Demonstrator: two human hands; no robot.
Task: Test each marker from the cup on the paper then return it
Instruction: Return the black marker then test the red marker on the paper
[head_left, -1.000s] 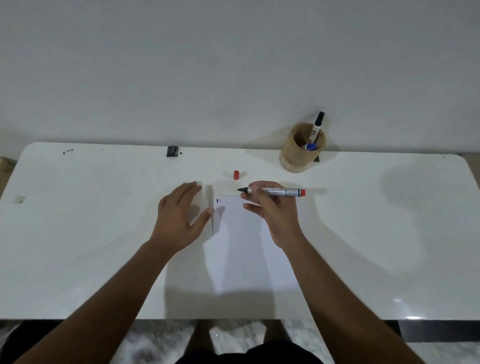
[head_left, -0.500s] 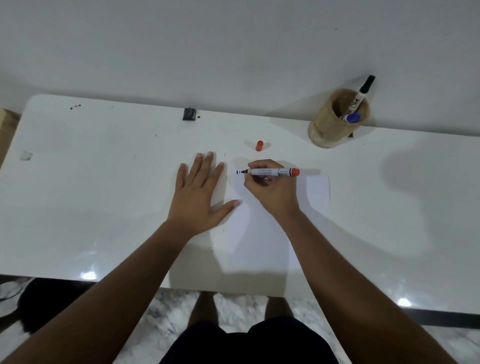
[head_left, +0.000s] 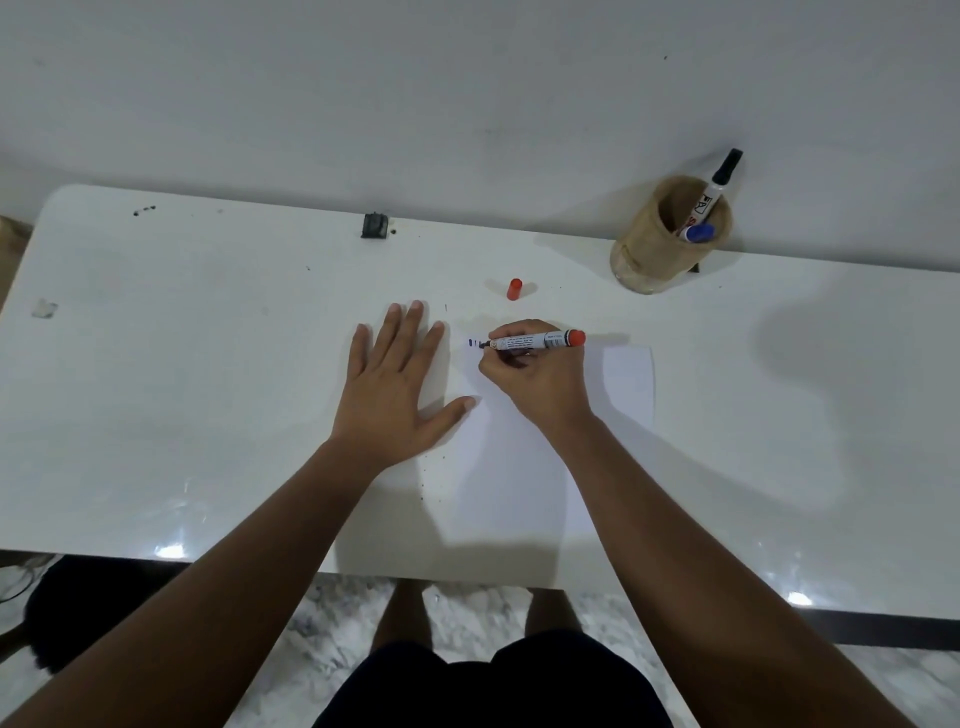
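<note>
Since a moment ago, my right hand is nudging the marker tip leftward on the paper, fingers pinching it; left hand is lying spread flat. Testing step; next I'm needing the red cap, then cup.

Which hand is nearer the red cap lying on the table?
Right. The right hand sits just below the red cap, writing with the marker; the left hand lies flat, further down-left of it.
</note>
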